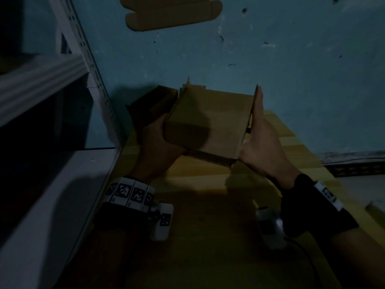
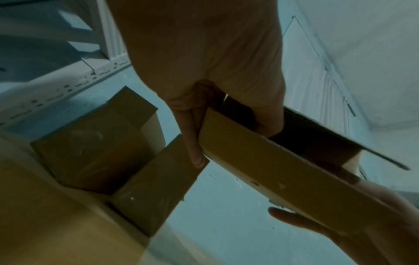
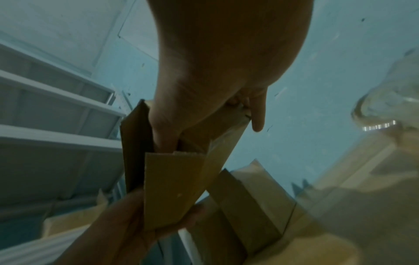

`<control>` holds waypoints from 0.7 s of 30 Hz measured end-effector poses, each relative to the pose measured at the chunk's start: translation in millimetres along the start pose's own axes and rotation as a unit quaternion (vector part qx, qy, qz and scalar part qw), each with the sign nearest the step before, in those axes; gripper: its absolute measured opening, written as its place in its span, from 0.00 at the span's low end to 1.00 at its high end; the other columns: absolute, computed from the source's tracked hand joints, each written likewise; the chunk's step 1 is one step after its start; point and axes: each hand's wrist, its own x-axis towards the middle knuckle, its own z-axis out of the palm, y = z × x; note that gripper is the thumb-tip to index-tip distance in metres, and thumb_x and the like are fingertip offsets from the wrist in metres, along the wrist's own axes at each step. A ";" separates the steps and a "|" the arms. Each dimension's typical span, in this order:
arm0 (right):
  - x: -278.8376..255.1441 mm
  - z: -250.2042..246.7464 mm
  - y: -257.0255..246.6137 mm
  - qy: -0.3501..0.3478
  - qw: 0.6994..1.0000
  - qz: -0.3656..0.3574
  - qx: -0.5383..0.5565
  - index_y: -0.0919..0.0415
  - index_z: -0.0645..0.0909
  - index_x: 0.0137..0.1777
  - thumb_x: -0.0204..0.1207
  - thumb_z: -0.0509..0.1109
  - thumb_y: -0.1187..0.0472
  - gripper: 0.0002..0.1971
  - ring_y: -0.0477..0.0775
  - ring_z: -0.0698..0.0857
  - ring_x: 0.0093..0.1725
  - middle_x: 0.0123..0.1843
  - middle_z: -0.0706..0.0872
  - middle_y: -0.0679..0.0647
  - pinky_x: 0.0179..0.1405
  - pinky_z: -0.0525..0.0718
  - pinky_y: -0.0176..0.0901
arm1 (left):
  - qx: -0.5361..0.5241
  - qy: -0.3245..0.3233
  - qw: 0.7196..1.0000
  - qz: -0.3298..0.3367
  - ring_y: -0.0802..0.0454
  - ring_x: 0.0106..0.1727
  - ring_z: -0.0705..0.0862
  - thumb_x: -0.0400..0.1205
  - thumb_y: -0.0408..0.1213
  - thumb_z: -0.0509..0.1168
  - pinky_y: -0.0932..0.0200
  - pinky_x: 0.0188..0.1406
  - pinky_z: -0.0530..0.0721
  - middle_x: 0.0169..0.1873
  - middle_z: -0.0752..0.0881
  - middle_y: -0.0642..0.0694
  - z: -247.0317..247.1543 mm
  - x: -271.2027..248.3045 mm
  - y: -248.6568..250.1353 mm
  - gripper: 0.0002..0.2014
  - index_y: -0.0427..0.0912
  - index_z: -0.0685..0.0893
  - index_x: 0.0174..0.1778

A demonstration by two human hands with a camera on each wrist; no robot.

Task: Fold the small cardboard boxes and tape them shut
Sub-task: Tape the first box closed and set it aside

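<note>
1. Wrist bands printed with black-and-white markers sit nearest the head camera, one on each forearm, above a yellow wooden worktop that runs under both arms.
2. White metal shelving fills the left side and stands against the worktop's left edge; the blue wall closes off the far side.
3. Between the hands, held above the worktop, is the small cardboard box, partly folded, with side flaps standing up at its far end.
4. From the head view, the left hand has its grip closed round the box's near-left corner, and the right hand lies flat along the right wall with fingers straight.
5. Only the left wrist view shows the left thumb tucked inside the open box while a finger presses the outer wall.
6. Only the right wrist view shows the right thumb reaching inside the box, so that grip pinches the wall.
7. Finished brown boxes stand just behind the left hand, against the wall.
8. A flat unfolded cardboard blank shows at the top of the head view.
9. On the worktop to the right, the right wrist view catches a clear tape dispenser, blurred.
</note>
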 end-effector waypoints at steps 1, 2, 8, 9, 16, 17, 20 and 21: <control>-0.6 2.2 0.0 0.006 1.000 0.002 0.001 0.53 0.25 0.87 0.56 0.75 0.22 0.76 0.49 0.80 0.74 0.85 0.69 0.48 0.70 0.80 0.49 | -0.002 -0.005 1.000 0.000 0.71 0.54 0.83 0.59 0.54 0.78 0.73 0.52 0.82 0.53 0.83 0.62 -1.0 0.2 0.3 0.34 0.52 0.79 0.62; -1.1 3.5 -0.6 0.011 1.000 0.003 0.006 0.53 0.26 0.87 0.55 0.75 0.21 0.77 0.48 0.79 0.74 0.86 0.68 0.48 0.70 0.80 0.48 | -0.001 -0.009 1.000 0.003 0.70 0.53 0.83 0.59 0.54 0.78 0.73 0.51 0.82 0.53 0.84 0.60 -2.2 0.5 0.0 0.35 0.50 0.80 0.62; 0.2 0.9 -1.6 0.028 0.999 -0.007 0.044 0.50 0.28 0.88 0.51 0.76 0.19 0.78 0.36 0.75 0.73 0.86 0.66 0.44 0.72 0.78 0.44 | 0.007 -0.057 0.998 0.026 0.60 0.49 0.86 0.65 0.48 0.75 0.76 0.44 0.82 0.50 0.87 0.49 -9.8 -1.9 0.5 0.30 0.35 0.83 0.60; 0.4 -1.4 -0.6 0.027 0.998 -0.010 0.050 0.50 0.28 0.88 0.52 0.74 0.18 0.77 0.32 0.76 0.71 0.84 0.69 0.41 0.70 0.78 0.37 | 0.012 -0.063 0.998 0.025 0.66 0.48 0.85 0.67 0.42 0.75 0.78 0.44 0.80 0.48 0.85 0.55 -10.0 -2.5 1.6 0.24 0.40 0.83 0.59; 6.6 -14.5 11.9 0.028 0.994 -0.017 0.108 0.54 0.29 0.88 0.54 0.68 0.14 0.76 0.21 0.74 0.68 0.66 0.67 0.07 0.74 0.73 0.34 | -0.028 -0.127 0.991 0.011 0.60 0.38 0.86 0.70 0.28 0.67 0.65 0.36 0.82 0.38 0.87 0.49 -9.9 -2.9 8.3 0.13 0.49 0.83 0.46; 7.8 -15.6 13.3 0.028 0.993 -0.012 0.115 0.55 0.29 0.88 0.54 0.69 0.14 0.77 0.20 0.74 0.68 0.65 0.66 0.05 0.76 0.73 0.39 | -0.036 -0.134 0.990 0.006 0.52 0.38 0.86 0.70 0.27 0.67 0.60 0.34 0.83 0.37 0.87 0.44 -10.2 -2.7 9.9 0.13 0.49 0.84 0.44; 9.1 -19.1 15.8 0.035 0.993 -0.022 0.114 0.57 0.32 0.89 0.56 0.68 0.15 0.75 0.15 0.71 0.67 0.70 0.62 0.10 0.72 0.70 0.23 | -0.067 -0.163 0.984 0.002 0.57 0.37 0.86 0.71 0.32 0.71 0.63 0.32 0.84 0.35 0.89 0.54 -9.4 -4.8 12.3 0.11 0.49 0.84 0.46; 8.4 -19.8 15.7 0.038 0.993 -0.031 0.110 0.59 0.32 0.89 0.59 0.68 0.16 0.73 0.13 0.69 0.68 0.72 0.60 0.12 0.69 0.68 0.17 | -0.084 -0.181 0.980 -0.012 0.59 0.40 0.87 0.71 0.37 0.74 0.65 0.36 0.84 0.38 0.90 0.56 -9.4 -5.4 11.9 0.12 0.49 0.84 0.49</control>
